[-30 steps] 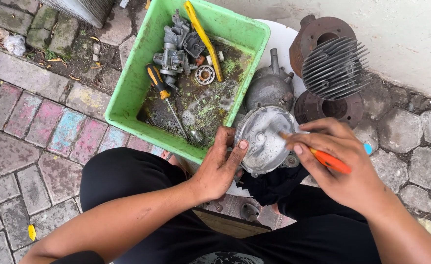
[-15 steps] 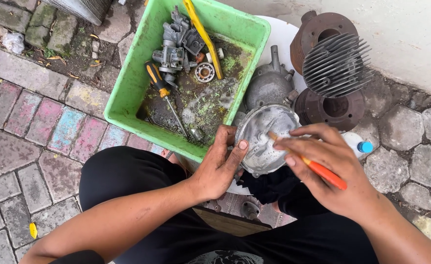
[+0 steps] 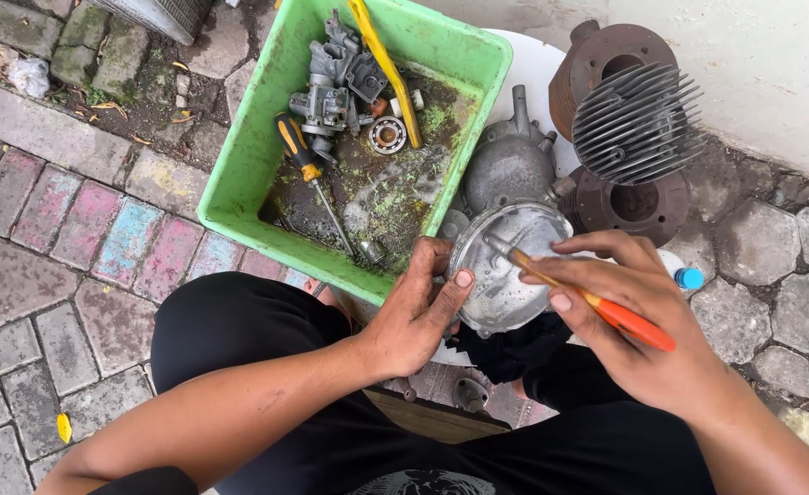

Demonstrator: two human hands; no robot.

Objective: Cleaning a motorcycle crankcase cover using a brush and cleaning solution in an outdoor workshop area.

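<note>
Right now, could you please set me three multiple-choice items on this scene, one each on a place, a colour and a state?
1. Where does the screwdriver with the black and yellow handle lie?
A. In the green tub
B. On the paving
C. In the right hand

2. What colour is the handle of the tool in the right hand?
A. Blue
B. Orange
C. Green

3. How is the round metal cover supported?
A. It lies loose in the tub
B. It hangs from a hook
C. The left hand grips its edge

Answers: 1 A, it rests on the tub's dirty floor among grey metal parts. 2 B, the orange handle shows between the fingers. 3 C, the thumb lies on the cover's rim while the tool's tip touches its face.
</note>
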